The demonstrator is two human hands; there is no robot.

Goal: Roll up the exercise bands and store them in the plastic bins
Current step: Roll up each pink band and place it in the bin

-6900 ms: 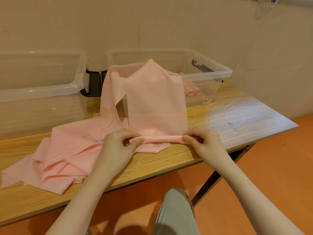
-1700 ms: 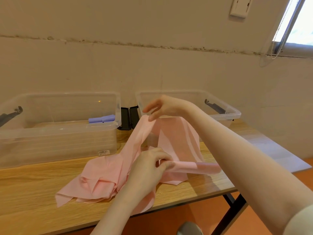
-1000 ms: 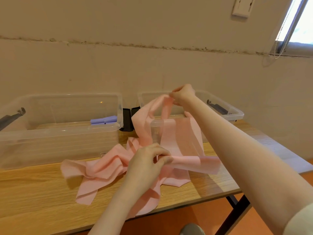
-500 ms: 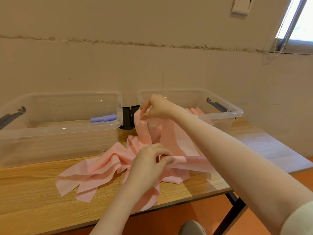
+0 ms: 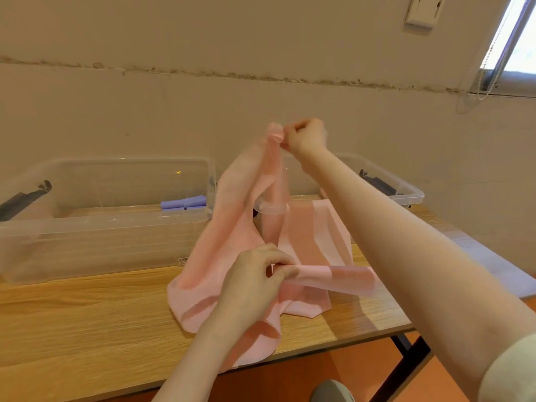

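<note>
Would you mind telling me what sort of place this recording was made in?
Probably a plain indoor workroom or storage corner rather than a gym: a wooden folding table against a bare, cracked wall, with two clear plastic bins for sorting a pink exercise band.

We are looking through a single head-worn camera, so no second view is sharing the scene. It is sitting close above the near edge of the desk (image 5: 87, 314), facing forward and slightly down toward the far edge and the wall (image 5: 174, 111) behind it. The wide angle is taking in both forearms from below, and the floor (image 5: 362, 381) under the desk's right corner.
</note>
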